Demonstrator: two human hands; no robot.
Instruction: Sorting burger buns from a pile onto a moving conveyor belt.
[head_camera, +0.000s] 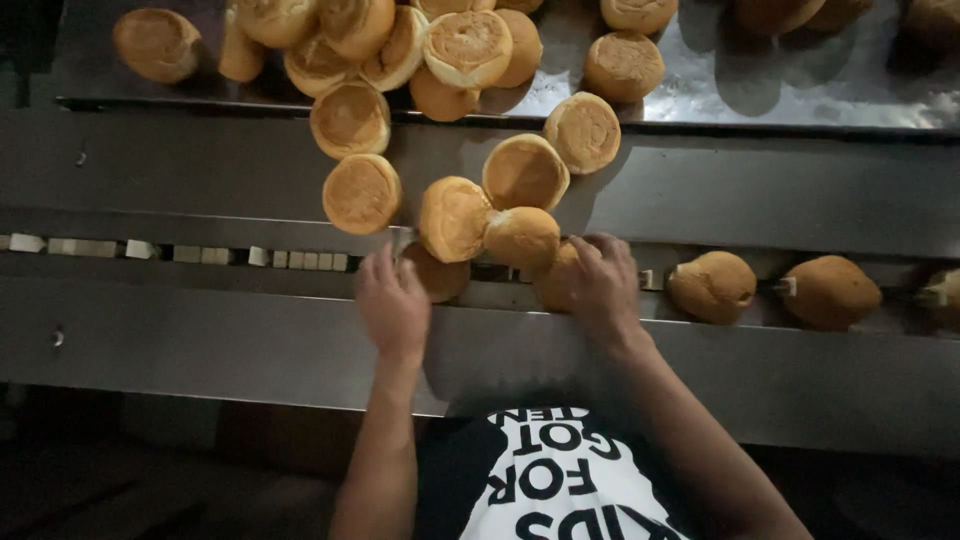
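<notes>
Many round golden bread buns lie piled on a steel tray (700, 95) at the top and spill down a sloped steel panel (760, 190). My left hand (392, 300) rests with its fingers on a bun (440, 277) in the conveyor channel. My right hand (603, 283) covers another bun (556, 280) in the same channel. Just above my hands sit two buns side by side (453, 217) (522, 237). To the right, two buns (712, 286) (830, 291) lie in the channel between white dividers.
The channel (180, 253) runs left to right with small white dividers, bunless at the left. A wide steel front panel (200, 340) lies below it. Loose buns (361, 193) (584, 131) lie on the slope. My dark shirt with white lettering fills the bottom centre.
</notes>
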